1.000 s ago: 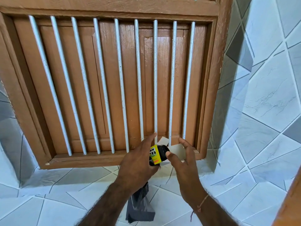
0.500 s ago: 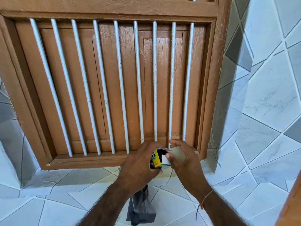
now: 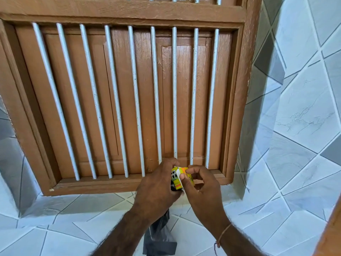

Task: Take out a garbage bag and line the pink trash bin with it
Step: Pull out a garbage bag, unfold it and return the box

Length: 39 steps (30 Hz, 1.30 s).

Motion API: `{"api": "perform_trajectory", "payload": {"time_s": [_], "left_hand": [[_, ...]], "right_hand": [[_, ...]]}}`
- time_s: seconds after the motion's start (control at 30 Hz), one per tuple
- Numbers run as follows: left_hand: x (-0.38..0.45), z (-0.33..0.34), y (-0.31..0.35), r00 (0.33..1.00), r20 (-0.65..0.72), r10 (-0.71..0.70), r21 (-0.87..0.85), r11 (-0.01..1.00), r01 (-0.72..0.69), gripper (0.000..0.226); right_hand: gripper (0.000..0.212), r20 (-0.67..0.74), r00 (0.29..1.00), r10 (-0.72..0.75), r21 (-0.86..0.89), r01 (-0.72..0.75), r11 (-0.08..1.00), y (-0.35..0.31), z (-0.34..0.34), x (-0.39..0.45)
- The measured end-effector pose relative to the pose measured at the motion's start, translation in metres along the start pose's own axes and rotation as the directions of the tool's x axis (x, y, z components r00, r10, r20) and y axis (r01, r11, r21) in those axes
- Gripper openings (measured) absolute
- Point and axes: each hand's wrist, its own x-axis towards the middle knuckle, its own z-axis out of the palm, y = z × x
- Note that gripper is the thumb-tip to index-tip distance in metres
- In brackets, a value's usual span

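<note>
My left hand [image 3: 156, 189] grips a small roll of garbage bags [image 3: 175, 179] with a yellow paper label, held just in front of the window sill. A black garbage bag [image 3: 159, 241] hangs down from under that hand, partly hidden by my forearm. My right hand [image 3: 200, 185] pinches the label's white and orange flap at the top of the roll. The pink trash bin is not in view.
A brown wooden window [image 3: 129, 100] with shut shutters and several white vertical bars [image 3: 135, 100] fills the wall ahead. Its wooden sill [image 3: 96, 185] runs just behind my hands. Blue-white patterned tiles [image 3: 302, 126] cover the walls around it. A brown wooden edge [image 3: 332, 233] shows at the lower right.
My right hand came in from an open pose and closed its fingers on the label flap, folding it over the roll. Both hands stayed by the sill.
</note>
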Motion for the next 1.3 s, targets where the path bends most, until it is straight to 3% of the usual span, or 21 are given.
{"api": "perform_trajectory", "payload": {"time_s": [0.17, 0.3, 0.57, 0.7, 0.8, 1.0, 1.07, 1.2, 1.3], "left_hand": [[-0.001, -0.001, 0.001, 1.0, -0.004, -0.002, 0.027, 1.0, 0.002, 0.068], [-0.002, 0.0, 0.002, 1.0, 0.013, -0.011, 0.019, 1.0, 0.011, 0.068], [0.003, -0.001, 0.006, 0.999, 0.007, -0.048, -0.019, 0.999, 0.048, 0.065], [0.005, -0.003, 0.005, 0.998, -0.025, -0.057, -0.029, 0.998, 0.056, 0.064], [0.005, -0.002, 0.005, 0.998, -0.045, -0.037, -0.041, 0.999, 0.035, 0.069], [0.004, 0.001, 0.003, 0.999, -0.053, -0.002, -0.048, 0.999, 0.0, 0.055], [0.006, 0.003, 0.002, 0.999, -0.052, -0.007, -0.053, 0.999, 0.004, 0.054], [0.007, 0.003, -0.001, 0.999, -0.053, 0.007, -0.022, 1.0, -0.008, 0.048], [0.008, 0.003, -0.006, 0.998, -0.057, 0.015, -0.003, 1.0, -0.016, 0.045]], "right_hand": [[0.01, -0.095, 0.995, -0.01, -0.101, 0.0, 0.995, 0.001, 0.007, -0.003], [0.016, -0.133, 0.99, -0.055, -0.19, 0.029, 0.981, 0.004, 0.01, -0.003], [0.017, -0.089, 0.985, -0.151, -0.217, 0.129, 0.968, -0.002, 0.016, -0.006], [0.036, -0.03, 0.96, -0.278, -0.372, 0.247, 0.895, 0.004, 0.019, -0.015], [0.037, -0.038, 0.957, -0.287, -0.419, 0.245, 0.874, 0.004, 0.019, -0.017], [0.043, 0.014, 0.942, -0.337, -0.466, 0.304, 0.831, 0.006, 0.018, -0.014], [0.04, 0.005, 0.94, -0.342, -0.46, 0.305, 0.834, 0.008, 0.017, -0.013], [0.023, -0.046, 0.972, -0.229, -0.281, 0.207, 0.937, 0.008, 0.017, -0.012], [0.022, -0.029, 0.968, -0.25, -0.253, 0.235, 0.939, 0.011, 0.02, -0.01]]}}
